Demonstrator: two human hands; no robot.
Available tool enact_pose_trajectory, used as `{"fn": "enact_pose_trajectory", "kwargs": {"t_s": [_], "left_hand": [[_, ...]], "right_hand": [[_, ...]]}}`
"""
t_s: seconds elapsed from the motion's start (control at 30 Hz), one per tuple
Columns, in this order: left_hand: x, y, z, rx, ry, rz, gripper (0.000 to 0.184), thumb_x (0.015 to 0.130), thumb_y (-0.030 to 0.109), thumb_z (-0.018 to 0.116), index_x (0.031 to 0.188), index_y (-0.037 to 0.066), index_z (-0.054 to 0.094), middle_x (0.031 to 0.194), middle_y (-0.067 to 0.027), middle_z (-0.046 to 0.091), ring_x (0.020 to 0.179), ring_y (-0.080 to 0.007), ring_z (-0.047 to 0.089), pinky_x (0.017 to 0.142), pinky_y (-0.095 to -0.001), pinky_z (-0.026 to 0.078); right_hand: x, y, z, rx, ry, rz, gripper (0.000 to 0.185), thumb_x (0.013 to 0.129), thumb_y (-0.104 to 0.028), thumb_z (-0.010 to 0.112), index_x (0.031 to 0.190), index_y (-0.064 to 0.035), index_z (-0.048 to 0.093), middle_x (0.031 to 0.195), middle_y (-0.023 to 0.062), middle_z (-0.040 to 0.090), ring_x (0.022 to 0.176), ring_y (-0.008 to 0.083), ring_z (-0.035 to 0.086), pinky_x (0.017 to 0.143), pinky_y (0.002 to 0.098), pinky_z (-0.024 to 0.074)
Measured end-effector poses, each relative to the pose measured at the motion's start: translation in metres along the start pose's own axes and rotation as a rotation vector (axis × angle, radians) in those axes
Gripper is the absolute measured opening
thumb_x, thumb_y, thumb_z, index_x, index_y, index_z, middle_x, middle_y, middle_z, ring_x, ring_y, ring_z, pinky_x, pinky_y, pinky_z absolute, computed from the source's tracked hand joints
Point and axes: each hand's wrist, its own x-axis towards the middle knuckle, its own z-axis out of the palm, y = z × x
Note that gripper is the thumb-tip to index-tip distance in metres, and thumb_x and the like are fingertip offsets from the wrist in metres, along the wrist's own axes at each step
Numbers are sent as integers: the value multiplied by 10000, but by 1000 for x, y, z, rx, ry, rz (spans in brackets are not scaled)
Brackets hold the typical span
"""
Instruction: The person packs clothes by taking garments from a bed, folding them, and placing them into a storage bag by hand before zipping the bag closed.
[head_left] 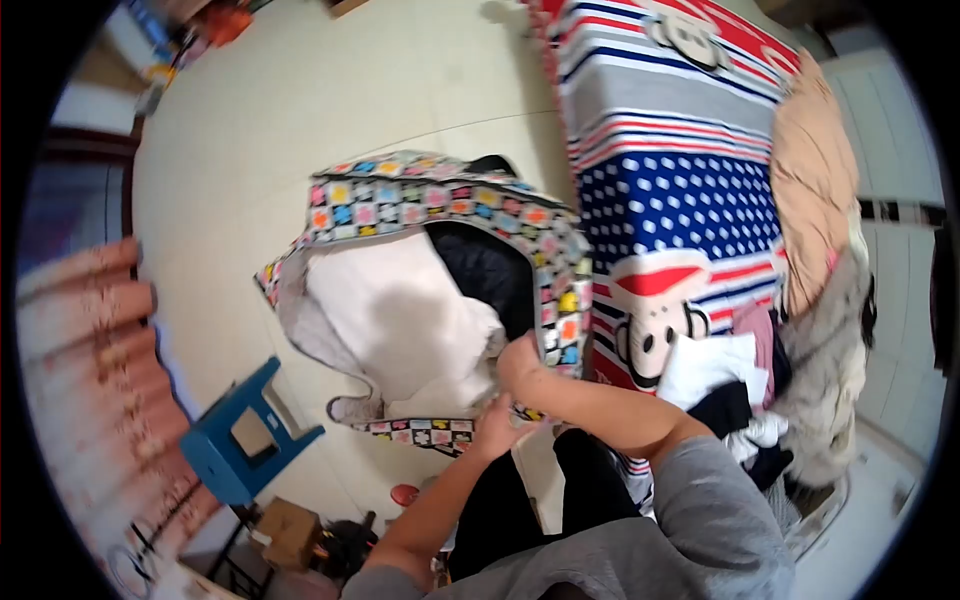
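Observation:
A large storage bag (pixel 435 207) with a colourful checkered flower print lies on the floor, its top open. Inside it are a white cloth (pixel 375 290) that looks soft and thick, and a dark, shiny padded piece (pixel 485 272). My left hand (pixel 497 428) is at the bag's near edge, fingers closed on the rim. Just beyond it, my right hand (pixel 519 364) reaches into the near right corner of the bag, against the white cloth. The fingers of that hand are mostly hidden, so their grip does not show.
A bed with a striped and dotted sheet (pixel 680 200) runs along the right, with piled clothes (pixel 715 375) and a tan quilt (pixel 815 180). On the left stand a blue stool (pixel 225 450) and a pink curtain (pixel 85 340). A cardboard box (pixel 287 533) sits lower left.

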Motion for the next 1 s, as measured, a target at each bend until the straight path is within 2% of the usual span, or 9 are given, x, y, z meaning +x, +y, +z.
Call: {"fn": "enact_pose_trajectory", "kwargs": {"t_s": [0.13, 0.27, 0.33, 0.37, 0.5, 0.63, 0.7, 0.9, 1.0], "left_hand": [[3, 28, 30, -148, 95, 173, 381, 696, 361, 633, 871, 27, 581, 827, -148, 587, 783, -325, 537, 701, -403, 425], [-18, 62, 53, 16, 26, 153, 368, 698, 360, 630, 853, 29, 589, 828, -150, 593, 785, -321, 542, 702, -403, 426], [-24, 78, 57, 188, 36, 133, 362, 699, 360, 629, 843, 29, 593, 829, -150, 595, 786, -319, 545, 703, -403, 427], [-25, 85, 59, 303, 22, 107, 359, 700, 359, 629, 839, 30, 595, 829, -151, 597, 786, -318, 546, 703, -403, 427], [-23, 117, 70, 843, -187, -127, 435, 729, 393, 585, 804, -33, 537, 768, -212, 566, 784, -349, 530, 698, -422, 426], [-24, 129, 75, 938, -101, -213, 485, 702, 415, 608, 862, -33, 516, 826, -215, 576, 810, -357, 556, 706, -422, 442], [-28, 145, 75, 1001, -86, -261, 504, 718, 454, 570, 870, -26, 535, 857, -214, 591, 822, -351, 572, 700, -417, 454], [-28, 209, 89, 1359, -449, -668, 493, 726, 451, 492, 956, 31, 608, 1000, -137, 598, 925, -271, 575, 763, -346, 455], [-32, 219, 101, 1411, -456, -576, 500, 718, 475, 499, 981, 65, 613, 1030, -112, 591, 951, -258, 566, 776, -338, 449]], "right_hand": [[-71, -17, 55, -37, 82, -216, 187, 726, -194, 555, 871, -121, 647, 904, 44, 606, 821, 224, 583, 684, 423, 422], [-151, -14, 87, 387, 280, -361, 192, 711, -178, 565, 869, -97, 635, 903, 67, 596, 857, 226, 565, 706, 352, 436], [-189, -3, 118, 812, 1032, -447, 219, 631, -144, 577, 843, -89, 596, 927, 87, 586, 838, 200, 549, 630, 371, 417], [-205, 10, 136, 819, 1060, -407, 219, 631, -144, 577, 843, -89, 596, 927, 87, 586, 838, 200, 549, 630, 371, 417], [-281, 93, 231, 1324, 1331, 604, 356, 645, -123, 609, 979, -28, 528, 972, 127, 549, 894, 284, 512, 793, 368, 392], [-344, 173, 381, 763, 1381, 1527, 708, 606, -184, 702, 1179, 43, 352, 1171, 228, 394, 1094, 377, 363, 934, 420, 288], [-380, 212, 430, 828, 1324, 1802, 775, 607, -233, 715, 1210, 39, 310, 1238, 229, 327, 1124, 381, 328, 944, 433, 268], [-393, 302, 552, 1059, 1074, 2187, 883, 582, -409, 710, 1234, 17, 296, 1273, 202, 338, 1166, 326, 346, 957, 442, 264], [-391, 313, 595, 1706, 1109, 1803, 638, 605, -285, 704, 1122, 9, 474, 1094, 179, 531, 1017, 305, 502, 863, 354, 390]]}}
